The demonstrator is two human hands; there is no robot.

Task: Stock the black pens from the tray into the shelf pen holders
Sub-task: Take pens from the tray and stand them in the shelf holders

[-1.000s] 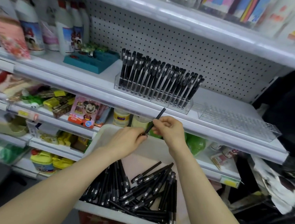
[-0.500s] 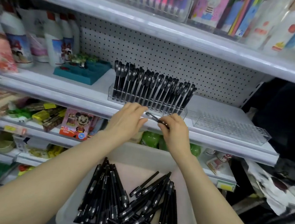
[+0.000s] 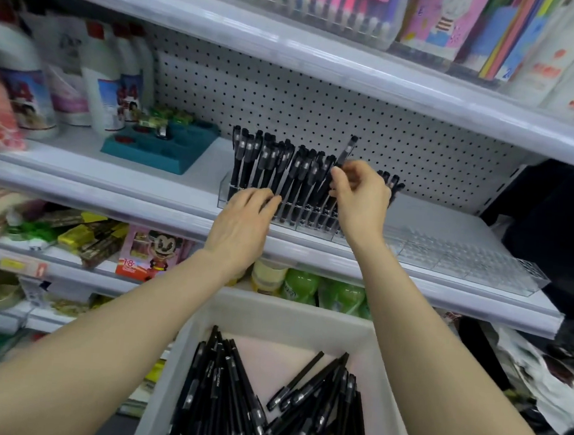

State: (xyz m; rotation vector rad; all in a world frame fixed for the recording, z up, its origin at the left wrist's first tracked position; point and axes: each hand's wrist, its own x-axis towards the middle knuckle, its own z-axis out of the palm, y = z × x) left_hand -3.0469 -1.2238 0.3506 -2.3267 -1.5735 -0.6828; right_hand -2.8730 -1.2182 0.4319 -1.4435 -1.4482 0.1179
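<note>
Tilting pen (image 3: 347,150) upright, right hand (image 3: 359,202) higher

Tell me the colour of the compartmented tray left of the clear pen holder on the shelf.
The moulded plastic tray is teal, seen best in the head view.

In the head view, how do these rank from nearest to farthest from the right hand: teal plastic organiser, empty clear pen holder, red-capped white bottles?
1. Empty clear pen holder, just right of the right hand.
2. Teal plastic organiser, left along the shelf.
3. Red-capped white bottles, far left, at the back.
</note>
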